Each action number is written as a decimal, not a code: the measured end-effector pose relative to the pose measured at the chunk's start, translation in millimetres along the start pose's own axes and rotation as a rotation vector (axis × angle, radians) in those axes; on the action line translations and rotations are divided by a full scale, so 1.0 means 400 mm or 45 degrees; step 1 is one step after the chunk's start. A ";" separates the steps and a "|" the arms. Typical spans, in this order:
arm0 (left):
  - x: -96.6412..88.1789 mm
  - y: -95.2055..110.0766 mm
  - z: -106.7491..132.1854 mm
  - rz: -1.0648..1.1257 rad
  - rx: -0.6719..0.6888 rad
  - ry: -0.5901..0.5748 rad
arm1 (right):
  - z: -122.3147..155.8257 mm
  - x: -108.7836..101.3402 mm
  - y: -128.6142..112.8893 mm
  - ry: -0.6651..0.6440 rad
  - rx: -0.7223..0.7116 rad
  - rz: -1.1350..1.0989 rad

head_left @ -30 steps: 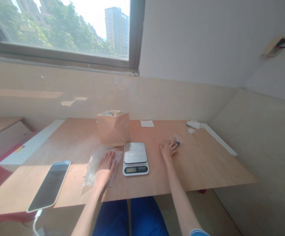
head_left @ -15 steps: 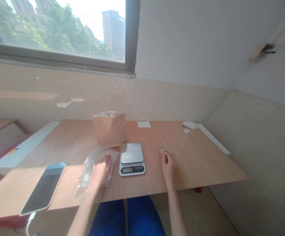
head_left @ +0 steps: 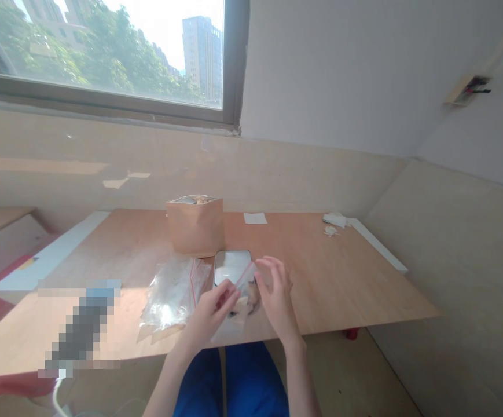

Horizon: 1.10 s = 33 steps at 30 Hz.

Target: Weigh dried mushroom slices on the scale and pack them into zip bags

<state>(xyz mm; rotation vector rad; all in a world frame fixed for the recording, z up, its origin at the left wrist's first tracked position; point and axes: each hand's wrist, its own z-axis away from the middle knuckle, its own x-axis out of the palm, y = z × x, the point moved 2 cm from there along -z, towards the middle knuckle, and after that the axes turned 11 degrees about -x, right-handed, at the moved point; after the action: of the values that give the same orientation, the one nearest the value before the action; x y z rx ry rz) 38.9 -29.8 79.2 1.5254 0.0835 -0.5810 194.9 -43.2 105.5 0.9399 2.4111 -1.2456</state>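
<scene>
Wooden desk (head_left: pixel 355 289) under a sunlit window (head_left: pixel 103 58). Near the front edge, left hand (head_left: pixel 210 313) has its fingers (head_left: pixel 227 295) closed on a clear zip bag (head_left: pixel 246 289): red seal along the top, brown pieces inside, too small to identify. Right hand (head_left: pixel 277 298) open, fingers spread just beside the bag's upper edge, contact unclear. Bag is held up in front of a digital kitchen scale (head_left: pixel 232 266); display hidden, no reading. State: this bag looks at least partly filled. Second clear zip bag (head_left: pixel 173 292) lies flat left of the scale, apparently unfilled. Kraft paper bag (head_left: pixel 195 229) stands near the back edge, open, contents visible at the top.
</scene>
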 end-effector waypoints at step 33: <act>-0.071 -0.086 0.036 0.210 -0.238 0.322 | 0.022 0.051 0.038 -0.221 0.157 -0.193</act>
<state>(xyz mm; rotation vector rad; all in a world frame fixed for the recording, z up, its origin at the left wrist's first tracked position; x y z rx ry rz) -4.0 -32.7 60.5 1.4007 0.1983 -0.2402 189.1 -35.1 80.7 0.6588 2.3273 -1.4788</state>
